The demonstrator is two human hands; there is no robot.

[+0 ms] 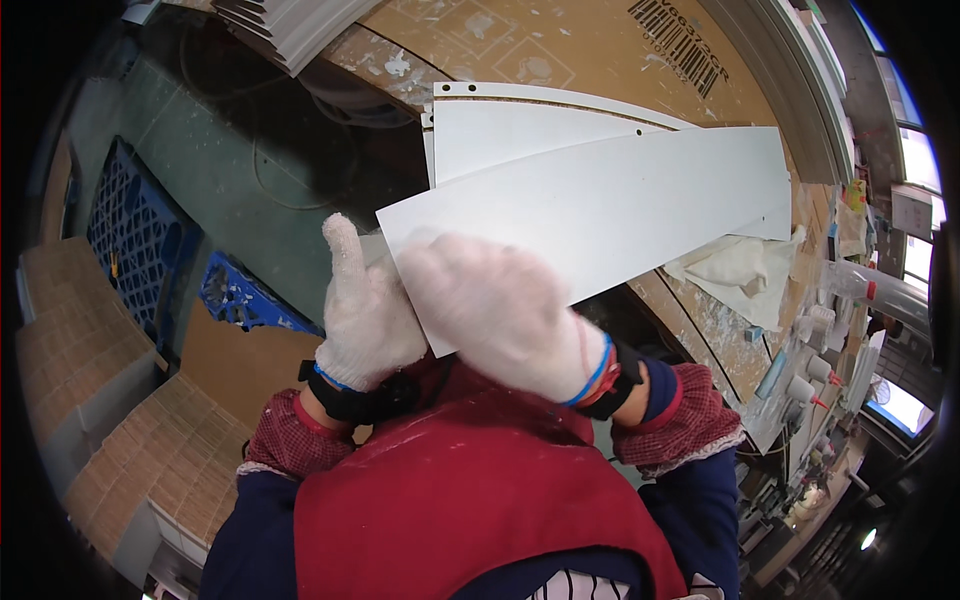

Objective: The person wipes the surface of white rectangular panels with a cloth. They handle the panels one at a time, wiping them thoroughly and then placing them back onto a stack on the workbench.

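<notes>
A long white panel point(600, 210) slants over the workbench, its near end sticking out toward my body. Under it lie more white panels point(520, 135), some with small dark holes along an edge. My left hand point(368, 315), in a white knit glove, is at the panel's left end edge, thumb stretched up away from the board; its other fingers are partly hidden at the edge. Over the panel's near end is my right hand point(490, 310), also gloved. Motion blurs its fingers, and I cannot tell whether they touch the surface.
Brown cardboard point(540, 45) covers the far bench. A white cloth point(725, 270) lies right of the panel, with white bottles point(805, 390) farther right. Stacked boards point(150, 460) and a blue plastic pallet point(140, 245) stand left. Another panel stack point(285, 30) is at far left.
</notes>
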